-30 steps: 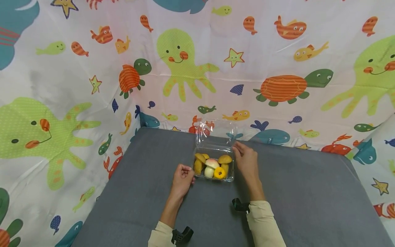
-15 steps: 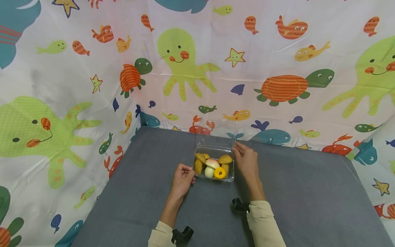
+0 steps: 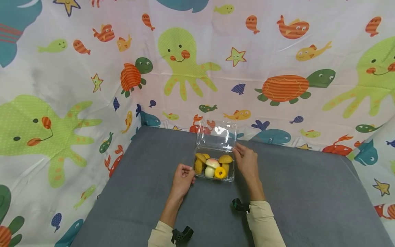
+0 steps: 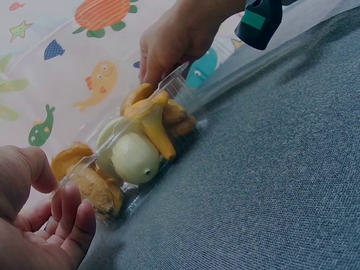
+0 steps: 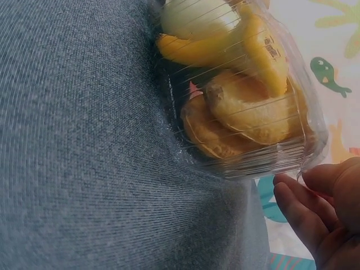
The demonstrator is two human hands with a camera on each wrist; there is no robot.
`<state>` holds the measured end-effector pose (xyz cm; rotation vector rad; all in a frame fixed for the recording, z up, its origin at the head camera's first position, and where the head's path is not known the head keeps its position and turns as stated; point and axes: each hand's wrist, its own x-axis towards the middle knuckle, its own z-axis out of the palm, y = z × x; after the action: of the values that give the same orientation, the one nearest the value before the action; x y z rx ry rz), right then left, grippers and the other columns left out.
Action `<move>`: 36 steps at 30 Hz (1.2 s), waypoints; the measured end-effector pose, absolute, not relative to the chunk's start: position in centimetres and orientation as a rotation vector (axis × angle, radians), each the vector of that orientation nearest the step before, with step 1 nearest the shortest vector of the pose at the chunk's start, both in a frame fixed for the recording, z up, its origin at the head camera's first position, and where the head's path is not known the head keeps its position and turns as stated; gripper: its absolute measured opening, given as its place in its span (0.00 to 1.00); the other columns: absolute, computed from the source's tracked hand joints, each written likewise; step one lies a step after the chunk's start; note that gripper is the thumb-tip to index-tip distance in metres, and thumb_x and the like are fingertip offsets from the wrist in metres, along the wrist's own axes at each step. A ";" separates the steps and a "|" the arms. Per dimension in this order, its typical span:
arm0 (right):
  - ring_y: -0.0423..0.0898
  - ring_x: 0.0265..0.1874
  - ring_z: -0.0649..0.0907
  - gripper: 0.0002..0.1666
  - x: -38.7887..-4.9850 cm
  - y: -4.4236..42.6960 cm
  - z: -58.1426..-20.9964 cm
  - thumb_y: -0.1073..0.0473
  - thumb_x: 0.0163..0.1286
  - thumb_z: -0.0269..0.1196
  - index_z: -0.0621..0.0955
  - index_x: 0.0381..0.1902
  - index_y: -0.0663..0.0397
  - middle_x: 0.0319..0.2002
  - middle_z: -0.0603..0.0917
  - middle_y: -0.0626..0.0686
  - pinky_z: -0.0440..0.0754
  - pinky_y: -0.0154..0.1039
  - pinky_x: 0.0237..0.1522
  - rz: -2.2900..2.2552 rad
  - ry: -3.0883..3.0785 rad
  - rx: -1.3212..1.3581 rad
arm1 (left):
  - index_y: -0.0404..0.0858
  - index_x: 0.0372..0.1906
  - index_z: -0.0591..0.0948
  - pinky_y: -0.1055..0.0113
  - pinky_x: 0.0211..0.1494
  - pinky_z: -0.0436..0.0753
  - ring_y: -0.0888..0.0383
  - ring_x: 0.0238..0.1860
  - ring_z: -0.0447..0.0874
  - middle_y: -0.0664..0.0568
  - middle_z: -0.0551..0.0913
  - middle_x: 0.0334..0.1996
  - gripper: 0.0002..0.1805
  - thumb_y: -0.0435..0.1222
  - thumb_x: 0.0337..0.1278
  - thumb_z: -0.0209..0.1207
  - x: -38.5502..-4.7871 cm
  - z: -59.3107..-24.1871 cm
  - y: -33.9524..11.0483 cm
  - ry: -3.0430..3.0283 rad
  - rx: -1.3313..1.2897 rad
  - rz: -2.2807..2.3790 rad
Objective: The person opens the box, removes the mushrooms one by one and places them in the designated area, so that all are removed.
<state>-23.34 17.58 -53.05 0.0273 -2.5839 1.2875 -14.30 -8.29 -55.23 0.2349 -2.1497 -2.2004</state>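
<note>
A clear plastic clamshell box [image 3: 229, 179] sits on the grey cloth, its transparent lid [image 3: 216, 137] raised at the back. Inside lie several toy mushrooms: a pale one with a pinkish cap [image 3: 212, 163], a bright yellow one [image 3: 220, 172] and brownish-yellow ones [image 3: 225, 159]. My left hand [image 3: 182, 180] pinches the box's rim at the front left corner, thumb against fingers in the left wrist view. On the far right side, near the lid's hinge, my right hand [image 3: 247, 161] pinches the rim between thumb and fingers, as the right wrist view [image 5: 323, 205] also shows.
Grey cloth [image 3: 308, 195] covers the table around the box. A white curtain printed with sea animals [image 3: 203, 51] hangs behind the table and along its left side, close behind the lid. Black wrist cameras [image 3: 182, 235] sit on both wrists.
The glare on the lid has shifted and the lid's tilt seems slightly different. Both hands and the mushrooms stay in place.
</note>
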 end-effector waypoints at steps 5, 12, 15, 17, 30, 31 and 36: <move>0.60 0.51 0.90 0.24 -23.2 17.7 -53.1 0.53 0.79 0.66 0.83 0.65 0.62 0.54 0.88 0.61 0.89 0.56 0.52 1.263 -2.627 -0.013 | 0.30 0.49 0.74 0.68 0.35 0.87 0.53 0.32 0.83 0.47 0.78 0.36 0.09 0.27 0.68 0.59 -14.2 -55.1 -8.3 -2.154 0.240 -2.206; 0.58 0.49 0.91 0.24 -23.0 17.7 -53.2 0.51 0.81 0.63 0.83 0.66 0.59 0.53 0.89 0.59 0.91 0.53 0.44 1.226 -2.678 -0.012 | 0.30 0.49 0.73 0.71 0.34 0.86 0.56 0.31 0.81 0.48 0.78 0.35 0.10 0.26 0.66 0.58 -14.3 -55.4 -8.3 -2.150 0.249 -2.211; 0.57 0.47 0.91 0.25 -22.9 17.8 -53.3 0.50 0.81 0.63 0.82 0.67 0.59 0.51 0.90 0.59 0.89 0.46 0.34 1.217 -2.692 -0.006 | 0.29 0.48 0.73 0.72 0.34 0.86 0.57 0.30 0.81 0.48 0.77 0.35 0.10 0.25 0.66 0.58 -14.2 -55.5 -8.4 -2.141 0.248 -2.223; 0.56 0.45 0.92 0.25 -22.8 17.8 -53.3 0.50 0.81 0.62 0.82 0.67 0.60 0.50 0.90 0.59 0.84 0.42 0.28 1.222 -2.699 -0.006 | 0.29 0.48 0.73 0.72 0.33 0.86 0.57 0.30 0.81 0.48 0.77 0.35 0.10 0.26 0.66 0.59 -14.2 -55.6 -8.4 -2.138 0.245 -2.229; 0.56 0.48 0.91 0.25 -22.4 17.8 -53.1 0.51 0.82 0.61 0.82 0.65 0.64 0.47 0.92 0.58 0.92 0.51 0.44 1.240 -2.737 -0.001 | 0.31 0.48 0.73 0.70 0.34 0.87 0.57 0.30 0.81 0.49 0.78 0.34 0.10 0.26 0.66 0.59 -13.8 -55.8 -8.7 -2.134 0.242 -2.248; 0.56 0.48 0.91 0.25 -22.3 17.8 -53.0 0.51 0.82 0.61 0.82 0.65 0.64 0.47 0.92 0.59 0.92 0.51 0.45 1.230 -2.742 0.001 | 0.31 0.48 0.73 0.70 0.34 0.87 0.57 0.30 0.81 0.49 0.78 0.34 0.10 0.26 0.66 0.59 -13.8 -55.8 -8.7 -2.133 0.241 -2.247; 0.59 0.47 0.91 0.24 -22.2 17.9 -52.8 0.51 0.82 0.61 0.84 0.62 0.65 0.48 0.91 0.61 0.92 0.54 0.44 1.179 -2.757 0.021 | 0.31 0.47 0.73 0.69 0.33 0.87 0.56 0.29 0.81 0.49 0.78 0.34 0.09 0.26 0.66 0.59 -13.8 -56.0 -8.7 -2.132 0.234 -2.247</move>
<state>-22.19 17.94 -52.83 0.0206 -2.7570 1.1793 -13.77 -8.71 -56.01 0.2336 -2.1319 -2.2472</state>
